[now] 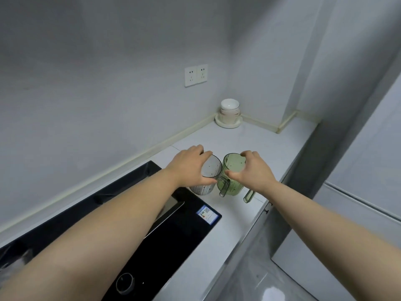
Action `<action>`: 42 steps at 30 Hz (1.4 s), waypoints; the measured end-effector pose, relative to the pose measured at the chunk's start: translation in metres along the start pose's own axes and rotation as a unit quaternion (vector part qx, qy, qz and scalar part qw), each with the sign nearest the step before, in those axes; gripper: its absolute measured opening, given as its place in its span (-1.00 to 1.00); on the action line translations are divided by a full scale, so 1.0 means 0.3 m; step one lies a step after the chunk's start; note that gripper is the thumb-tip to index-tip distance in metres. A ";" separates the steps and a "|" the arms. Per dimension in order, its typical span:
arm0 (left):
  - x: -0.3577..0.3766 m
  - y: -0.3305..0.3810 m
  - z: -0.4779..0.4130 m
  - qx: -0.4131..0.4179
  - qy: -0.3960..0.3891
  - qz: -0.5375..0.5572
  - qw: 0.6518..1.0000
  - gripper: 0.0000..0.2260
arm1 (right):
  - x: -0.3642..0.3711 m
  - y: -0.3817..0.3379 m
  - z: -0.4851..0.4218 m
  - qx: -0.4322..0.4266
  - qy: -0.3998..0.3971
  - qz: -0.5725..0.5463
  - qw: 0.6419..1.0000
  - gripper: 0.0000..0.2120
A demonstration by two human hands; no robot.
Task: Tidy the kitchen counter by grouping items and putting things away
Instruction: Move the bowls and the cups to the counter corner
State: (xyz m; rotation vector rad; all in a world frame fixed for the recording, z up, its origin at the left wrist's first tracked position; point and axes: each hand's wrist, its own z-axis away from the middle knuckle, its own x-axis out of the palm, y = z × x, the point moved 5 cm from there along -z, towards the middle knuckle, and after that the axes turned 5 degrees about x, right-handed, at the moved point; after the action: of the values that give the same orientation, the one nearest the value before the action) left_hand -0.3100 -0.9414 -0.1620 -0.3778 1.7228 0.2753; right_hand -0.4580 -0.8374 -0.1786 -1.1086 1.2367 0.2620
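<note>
Forearms [112,222] outstretched, left hand [191,167] grips the smoky-grey clear plastic cup [211,170], touching at nine o'clock the green translucent plastic cup [233,170] right hand [255,171] clasps.

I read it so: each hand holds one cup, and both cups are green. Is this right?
No. The right hand holds a green cup, but the left hand holds a clear grey cup, not a green one. The head view shows this.

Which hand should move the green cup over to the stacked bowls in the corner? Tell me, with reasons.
Right. The right hand grips the green cup, the cup on the side nearer the stacked bowls; the left hand is busy holding the grey cup.
</note>
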 end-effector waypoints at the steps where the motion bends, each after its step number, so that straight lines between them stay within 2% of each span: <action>1: 0.013 -0.021 -0.044 -0.002 -0.002 0.012 1.000 -0.21 | 0.000 0.001 -0.046 0.003 -0.003 0.002 1.000 -0.21; 9: 0.129 -0.112 -0.281 -0.025 -0.017 0.081 0.996 -0.20 | 0.002 0.069 -0.294 0.028 -0.007 0.015 0.999 -0.21; 15: 0.216 -0.144 -0.401 -0.040 -0.031 0.112 0.992 -0.20 | 0.055 0.144 -0.439 0.035 -0.041 0.002 0.999 -0.20; 28: 0.413 -0.235 -0.694 -0.151 -0.059 0.163 0.973 -0.24 | 0.172 0.289 -0.864 0.002 -0.122 0.002 0.993 -0.18; 35: 0.538 -0.316 -0.892 -0.222 -0.108 0.166 0.955 -0.15 | 0.264 0.358 -1.143 -0.023 -0.159 0.042 0.986 -0.17; 38: 0.577 -0.359 -0.965 -0.256 -0.120 0.178 0.943 -0.12 | 0.274 0.373 -1.262 -0.035 -0.148 0.066 0.986 -0.19; 42: 0.608 -0.389 -1.086 -0.280 -0.120 0.194 0.932 -0.18 | 0.258 0.415 -1.418 -0.031 -0.123 0.079 0.989 -0.26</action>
State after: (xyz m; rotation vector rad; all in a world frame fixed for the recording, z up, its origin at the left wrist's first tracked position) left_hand -0.5866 -1.1922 -0.2783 -0.3920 1.4425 1.0730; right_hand -0.7780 -1.1390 -0.2743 -0.9986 1.1021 0.5460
